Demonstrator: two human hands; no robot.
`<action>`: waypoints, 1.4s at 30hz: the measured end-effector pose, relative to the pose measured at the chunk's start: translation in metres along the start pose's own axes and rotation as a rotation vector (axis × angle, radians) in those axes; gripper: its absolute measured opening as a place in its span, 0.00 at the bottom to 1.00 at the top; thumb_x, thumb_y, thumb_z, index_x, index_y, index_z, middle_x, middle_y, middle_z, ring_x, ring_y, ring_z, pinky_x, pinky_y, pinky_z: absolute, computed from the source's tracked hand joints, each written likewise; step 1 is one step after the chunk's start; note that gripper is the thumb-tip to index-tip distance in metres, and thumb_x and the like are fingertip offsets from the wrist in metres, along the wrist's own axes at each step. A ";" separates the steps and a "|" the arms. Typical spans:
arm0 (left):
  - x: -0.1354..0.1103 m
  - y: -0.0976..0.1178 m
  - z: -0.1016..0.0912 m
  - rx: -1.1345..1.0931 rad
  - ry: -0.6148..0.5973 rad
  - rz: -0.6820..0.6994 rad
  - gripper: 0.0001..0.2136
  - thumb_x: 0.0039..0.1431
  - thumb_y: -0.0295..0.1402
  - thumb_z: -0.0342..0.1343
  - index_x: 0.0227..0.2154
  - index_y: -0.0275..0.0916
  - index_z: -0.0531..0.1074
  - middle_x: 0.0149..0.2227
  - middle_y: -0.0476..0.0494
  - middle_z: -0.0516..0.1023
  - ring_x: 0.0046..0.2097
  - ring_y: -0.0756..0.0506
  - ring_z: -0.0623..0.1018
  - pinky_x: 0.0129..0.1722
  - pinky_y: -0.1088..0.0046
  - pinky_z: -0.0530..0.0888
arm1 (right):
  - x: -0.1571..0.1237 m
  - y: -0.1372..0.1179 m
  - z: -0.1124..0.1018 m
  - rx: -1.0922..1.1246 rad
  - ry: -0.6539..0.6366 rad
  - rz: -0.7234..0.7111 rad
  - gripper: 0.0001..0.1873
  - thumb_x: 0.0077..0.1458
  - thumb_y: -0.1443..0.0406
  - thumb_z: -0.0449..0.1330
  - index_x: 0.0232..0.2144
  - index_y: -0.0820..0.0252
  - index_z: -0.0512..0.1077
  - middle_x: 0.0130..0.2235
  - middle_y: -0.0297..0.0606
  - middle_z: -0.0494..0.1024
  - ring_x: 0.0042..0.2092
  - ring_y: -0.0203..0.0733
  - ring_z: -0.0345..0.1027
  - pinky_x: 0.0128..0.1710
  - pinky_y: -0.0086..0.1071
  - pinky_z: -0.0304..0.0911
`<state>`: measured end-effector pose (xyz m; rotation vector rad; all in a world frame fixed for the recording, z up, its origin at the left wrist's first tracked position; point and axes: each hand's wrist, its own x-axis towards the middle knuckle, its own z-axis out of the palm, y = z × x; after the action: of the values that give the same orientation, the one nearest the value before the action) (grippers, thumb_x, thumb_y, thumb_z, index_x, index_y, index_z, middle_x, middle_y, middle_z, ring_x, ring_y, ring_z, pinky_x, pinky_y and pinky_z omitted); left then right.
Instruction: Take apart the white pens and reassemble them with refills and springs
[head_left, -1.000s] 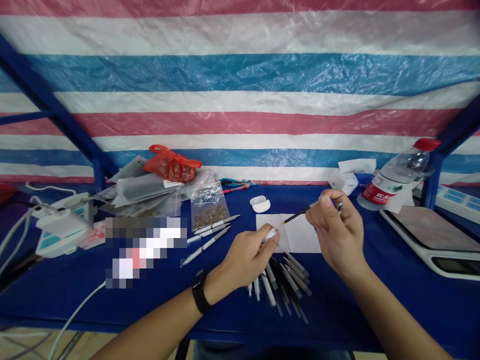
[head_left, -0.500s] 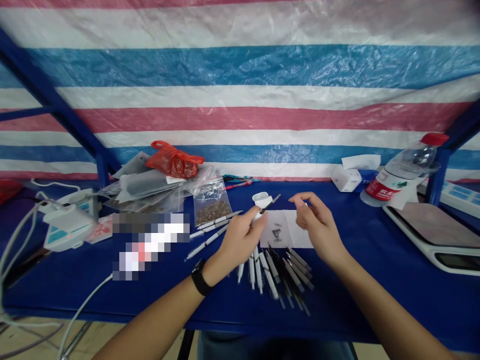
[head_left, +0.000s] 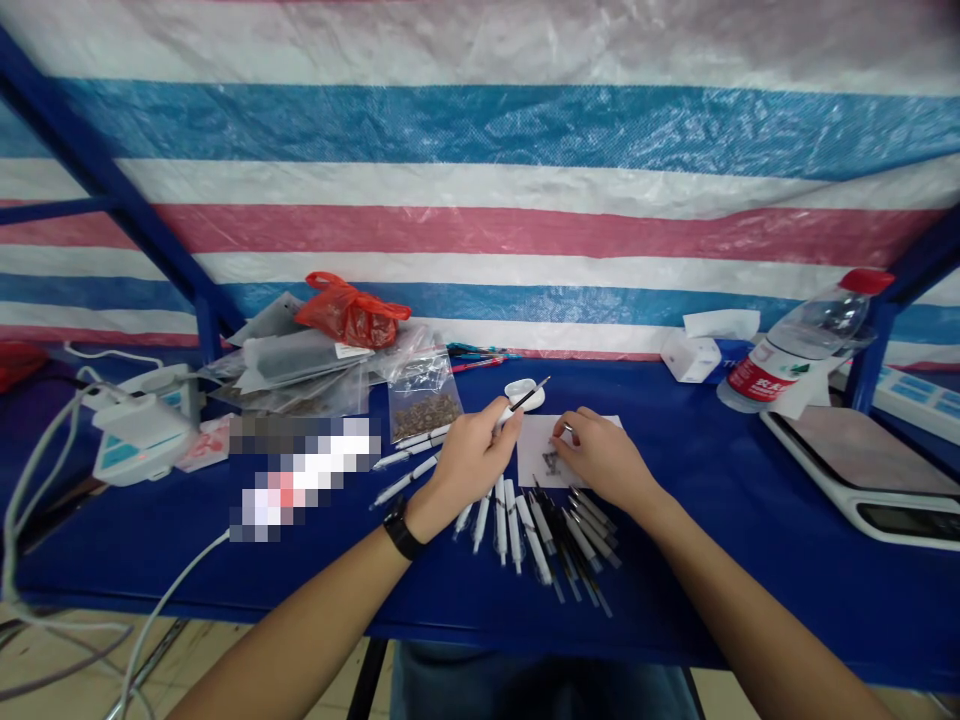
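My left hand (head_left: 469, 455) is closed round a white pen barrel whose thin dark refill (head_left: 529, 396) sticks out up and to the right. My right hand (head_left: 600, 458) rests on a white sheet of paper (head_left: 534, 448), its fingertips pinched at a small heap of tiny metal parts (head_left: 551, 461); what they hold is too small to name. Just below both hands lies a row of white pen barrels (head_left: 504, 512) and grey and black pen parts (head_left: 581, 545) on the blue table (head_left: 720, 520).
Loose assembled pens (head_left: 409, 462), a clear bag of small parts (head_left: 424, 398), more plastic bags and a red bag (head_left: 349, 310) lie at left. A white earbud case (head_left: 519, 393) sits behind the paper. A water bottle (head_left: 799, 345), tissue box and scale (head_left: 862, 465) stand right.
My right hand let go of the refill's end and came down onto the paper at the metal parts. My left hand carried the pen with its refill left and back.
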<state>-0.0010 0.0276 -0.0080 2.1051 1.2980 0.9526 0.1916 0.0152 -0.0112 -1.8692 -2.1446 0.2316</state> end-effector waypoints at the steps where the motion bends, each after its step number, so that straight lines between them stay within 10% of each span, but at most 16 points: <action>1: 0.000 0.000 0.000 0.000 -0.009 0.000 0.14 0.69 0.42 0.45 0.27 0.43 0.58 0.15 0.60 0.50 0.17 0.51 0.59 0.23 0.74 0.51 | 0.000 0.000 0.001 0.014 -0.012 0.002 0.05 0.61 0.68 0.58 0.36 0.59 0.76 0.35 0.39 0.73 0.33 0.41 0.69 0.31 0.31 0.54; 13: -0.009 0.017 0.001 -0.426 -0.191 -0.126 0.16 0.66 0.45 0.47 0.29 0.39 0.67 0.19 0.58 0.53 0.20 0.53 0.56 0.23 0.74 0.53 | 0.001 0.004 -0.002 0.196 0.017 -0.006 0.06 0.63 0.68 0.54 0.35 0.59 0.70 0.36 0.40 0.75 0.34 0.41 0.70 0.34 0.33 0.60; 20: -0.021 0.028 0.008 -0.848 -0.531 -0.252 0.17 0.66 0.47 0.51 0.32 0.38 0.70 0.17 0.60 0.50 0.19 0.55 0.49 0.20 0.75 0.51 | -0.002 0.002 -0.021 0.992 0.153 0.002 0.17 0.55 0.50 0.61 0.30 0.58 0.70 0.22 0.25 0.60 0.23 0.33 0.50 0.22 0.29 0.48; 27: -0.023 0.035 0.004 -0.882 -0.560 -0.259 0.18 0.64 0.49 0.52 0.31 0.37 0.70 0.18 0.60 0.51 0.19 0.55 0.49 0.20 0.74 0.50 | -0.014 -0.007 -0.039 1.451 0.141 0.054 0.17 0.50 0.56 0.68 0.23 0.57 0.67 0.19 0.21 0.49 0.21 0.29 0.35 0.22 0.30 0.39; 42: -0.023 0.039 0.002 -0.889 -0.581 -0.287 0.18 0.63 0.49 0.53 0.31 0.37 0.71 0.17 0.60 0.51 0.18 0.56 0.49 0.21 0.73 0.49 | -0.021 -0.008 -0.043 1.437 0.159 -0.025 0.16 0.52 0.54 0.69 0.26 0.58 0.71 0.19 0.21 0.49 0.21 0.28 0.37 0.22 0.31 0.37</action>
<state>0.0155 -0.0098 0.0107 1.2984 0.6553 0.5596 0.1998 -0.0092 0.0296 -0.9063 -1.1691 1.1650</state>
